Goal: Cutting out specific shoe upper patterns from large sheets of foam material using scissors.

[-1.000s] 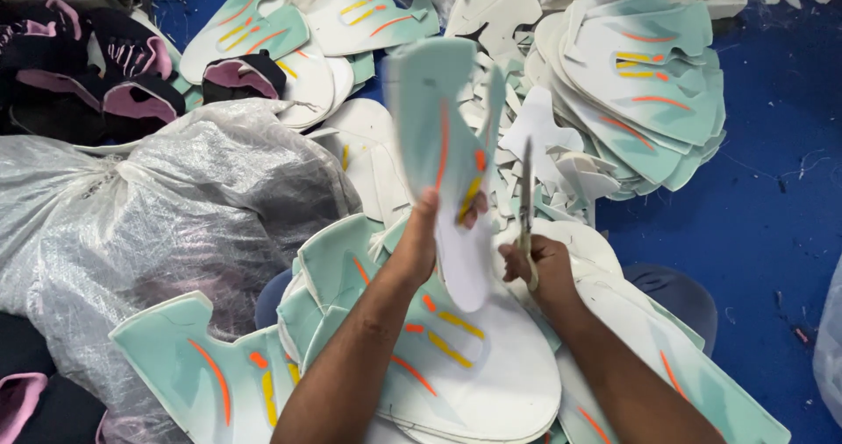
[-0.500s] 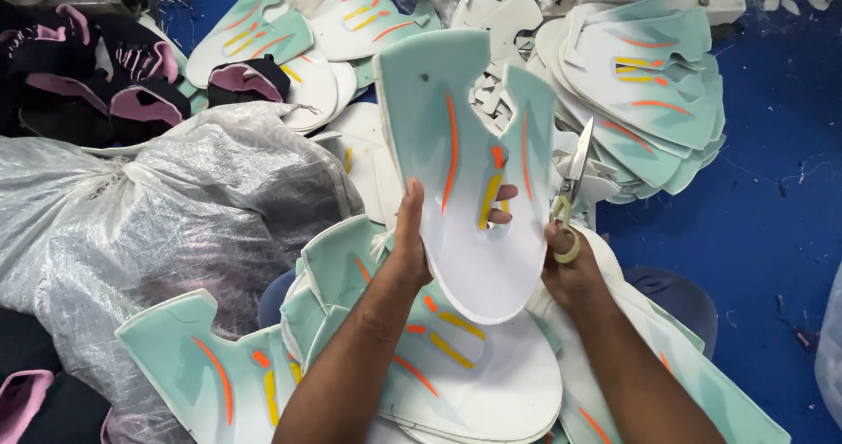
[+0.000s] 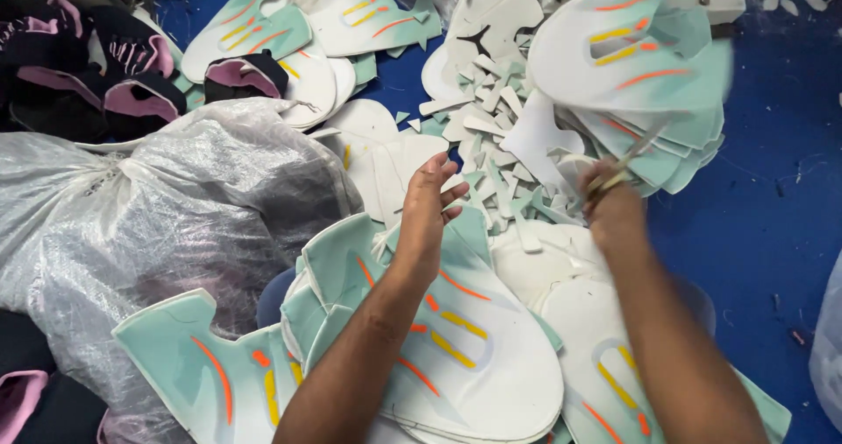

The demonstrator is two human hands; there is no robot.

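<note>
Mint panel (image 3: 631, 49), one pair of scissors (image 3: 624, 162)

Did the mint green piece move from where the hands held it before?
Yes. The mint green piece went up and right, away from the clear plastic bag, onto the pile.

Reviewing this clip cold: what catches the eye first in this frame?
The heaps of mint-green and white cut panels with orange and yellow stripes, spread across the blue floor, stand out first. Above them the left hand hangs open and empty, while the right hand grips scissors, blurred, beside a stack of panels. A crumpled clear plastic bag fills the left side.
</note>
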